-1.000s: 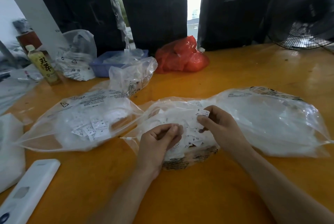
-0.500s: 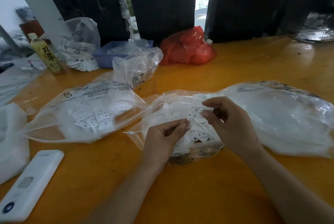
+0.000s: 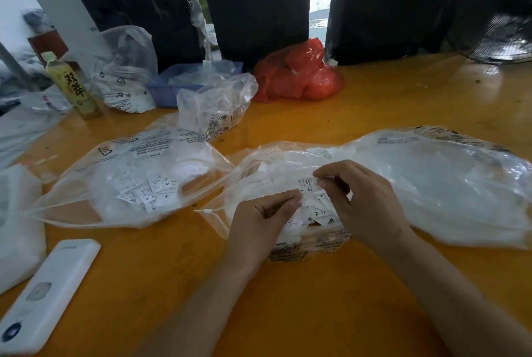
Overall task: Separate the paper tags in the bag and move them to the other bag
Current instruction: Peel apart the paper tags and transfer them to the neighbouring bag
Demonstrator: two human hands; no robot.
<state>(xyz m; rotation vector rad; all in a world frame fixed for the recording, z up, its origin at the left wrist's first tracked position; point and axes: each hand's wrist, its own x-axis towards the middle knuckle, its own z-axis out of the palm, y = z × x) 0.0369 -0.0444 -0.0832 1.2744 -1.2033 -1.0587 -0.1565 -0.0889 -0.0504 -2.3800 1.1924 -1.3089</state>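
Observation:
A clear plastic bag [image 3: 267, 166] full of small white paper tags lies in the middle of the orange table. My right hand [image 3: 365, 201] pinches a strip of paper tags [image 3: 306, 184] above the bag's mouth. My left hand [image 3: 259, 221] rests at the bag's near edge, thumb and fingers pinched on the strip's lower end. Loose tags marked S and XL [image 3: 316, 214] lie between my hands. To the left lies a second clear bag [image 3: 115, 161] holding separated tags [image 3: 155, 189].
A large clear bag [image 3: 449, 184] lies at the right. A white remote [image 3: 43, 293] is at the front left. At the back stand a tea bottle [image 3: 72, 86], a blue tray [image 3: 169, 89], a small clear bag [image 3: 218, 106], a red bag [image 3: 299, 74] and a fan [image 3: 498, 40].
My right hand has lifted the tag strip slightly and both hands have closed toward each other on it. The view has shifted downward.

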